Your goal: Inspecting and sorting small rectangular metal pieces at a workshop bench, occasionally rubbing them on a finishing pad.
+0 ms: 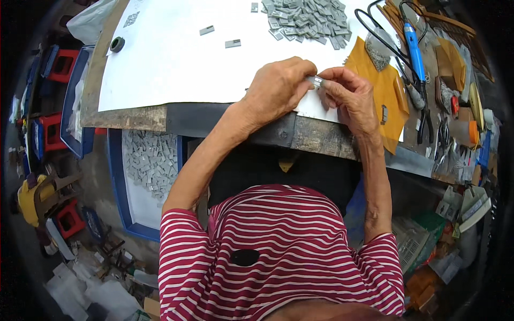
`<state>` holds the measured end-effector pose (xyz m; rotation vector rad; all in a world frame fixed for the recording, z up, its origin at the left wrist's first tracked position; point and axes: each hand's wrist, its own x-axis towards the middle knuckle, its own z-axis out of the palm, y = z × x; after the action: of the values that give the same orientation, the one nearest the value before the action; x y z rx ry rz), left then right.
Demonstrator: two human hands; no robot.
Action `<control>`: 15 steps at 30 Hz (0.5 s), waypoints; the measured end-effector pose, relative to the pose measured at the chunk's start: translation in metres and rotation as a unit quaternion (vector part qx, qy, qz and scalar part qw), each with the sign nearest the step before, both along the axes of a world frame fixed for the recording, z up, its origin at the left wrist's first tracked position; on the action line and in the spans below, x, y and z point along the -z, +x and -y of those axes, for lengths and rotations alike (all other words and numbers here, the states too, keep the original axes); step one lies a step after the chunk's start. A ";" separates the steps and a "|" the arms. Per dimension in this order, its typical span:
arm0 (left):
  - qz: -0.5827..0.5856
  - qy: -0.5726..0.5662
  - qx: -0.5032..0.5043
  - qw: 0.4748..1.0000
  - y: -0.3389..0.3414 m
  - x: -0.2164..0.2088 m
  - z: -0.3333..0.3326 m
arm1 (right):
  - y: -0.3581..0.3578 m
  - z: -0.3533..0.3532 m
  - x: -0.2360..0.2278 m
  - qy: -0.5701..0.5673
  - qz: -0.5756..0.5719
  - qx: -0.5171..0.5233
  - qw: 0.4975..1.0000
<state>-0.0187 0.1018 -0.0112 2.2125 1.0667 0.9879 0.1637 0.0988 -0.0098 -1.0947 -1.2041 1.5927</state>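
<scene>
Both hands meet above the front edge of the white-covered table. A small grey rectangular piece is pinched between them. My left hand grips its left end, fingers closed and partly hiding it. From the other side, the thumb and fingers of my right hand close on the same piece. Similar grey pieces lie in a large heap beyond the hands. Two loose grey pieces, one farther back and another nearer, rest left of the heap.
Right of my hands, a yellow-orange sheet bears a bag of small metal parts. A blue corded electric screwdriver and pliers lie beyond it. A dark ring sits at the far left. Below, a blue tray holds many grey pieces.
</scene>
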 end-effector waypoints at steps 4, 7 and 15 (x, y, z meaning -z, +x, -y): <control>-0.012 0.006 -0.034 0.999 -0.022 -0.001 -0.003 | -0.008 0.000 -0.004 0.021 0.023 -0.011 0.999; -0.014 0.002 -0.083 0.996 -0.051 0.008 -0.016 | -0.006 0.001 -0.005 0.020 0.028 -0.009 0.999; 0.007 -0.042 -0.232 0.972 -0.132 0.014 -0.040 | 0.015 0.024 -0.018 0.068 0.155 0.038 0.985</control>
<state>-0.1508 0.1419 -0.0255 1.9235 1.6318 1.1171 0.1788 0.0749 0.0078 -1.3149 -1.4333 1.2940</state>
